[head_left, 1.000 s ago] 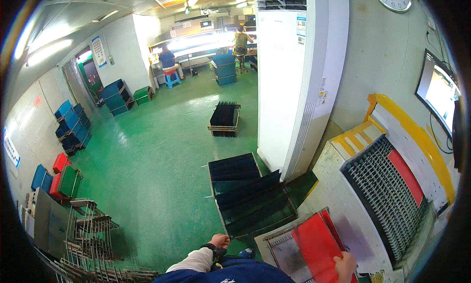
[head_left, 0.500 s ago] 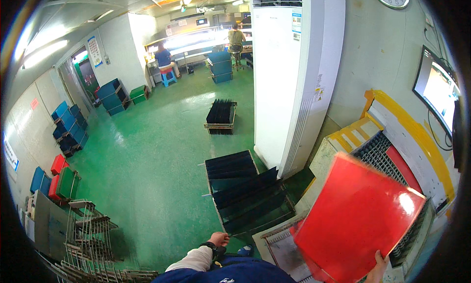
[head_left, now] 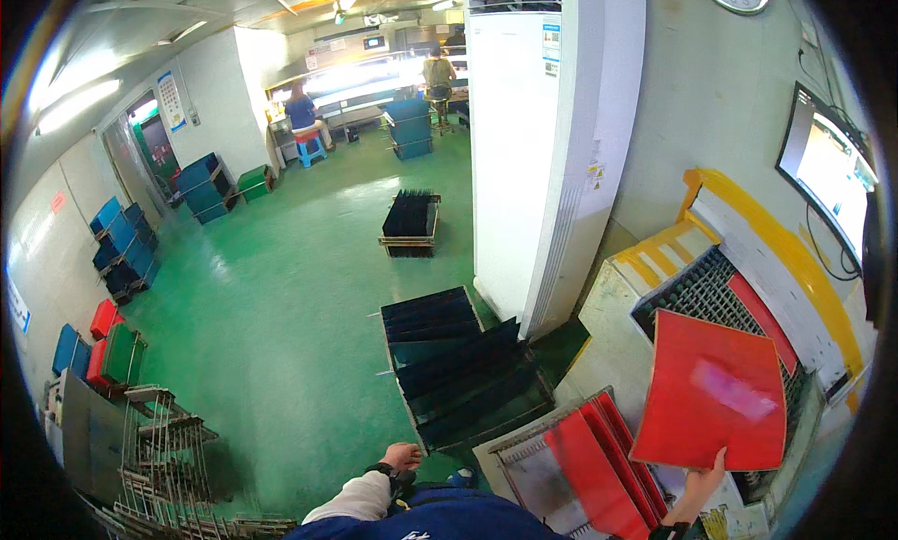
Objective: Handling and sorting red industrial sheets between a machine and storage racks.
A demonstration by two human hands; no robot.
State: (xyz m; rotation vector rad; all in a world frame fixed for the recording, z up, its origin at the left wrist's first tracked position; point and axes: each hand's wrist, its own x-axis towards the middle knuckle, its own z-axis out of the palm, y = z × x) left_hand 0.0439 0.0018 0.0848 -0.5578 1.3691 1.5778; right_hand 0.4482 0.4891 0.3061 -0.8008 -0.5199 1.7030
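- Right hand (head_left: pixel 703 482), lower right of frame: closed on the lower edge of a red panel (head_left: pixel 706 390), thumb or finger lying over the near face.
- Red panel: tilted, broad face toward the camera, a pale glare patch right of its middle. In view it overlaps the roller bed (head_left: pixel 697 283); contact with the rollers cannot be told.
- Second red piece (head_left: pixel 760 306): narrow strip visible on the roller bed, beyond the held panel.
- Panel rack (head_left: pixel 500 465), lower edge of frame, right of centre: several red sheets (head_left: pixel 591 456) lean in it, overlapping, just left of the right hand.
- Left hand (head_left: pixel 402 456), bottom centre: fingers curled, at the near corner of a black rack (head_left: pixel 468 381). Whether it grips the rack or only lies beside it cannot be told.
- Black rack: on the green floor (head_left: pixel 271 287), dark sheets inside leaning at a slant. A smaller rack of dark sheets (head_left: pixel 410 217) stands apart, nearer frame centre.
- White cabinet unit (head_left: pixel 514 166): upright, upper centre, left of the roller bed.
- Lower left: stack of bare metal frames (head_left: pixel 164 442).
- Upper centre, far off: two people near a brightly lit surface (head_left: pixel 365 95).
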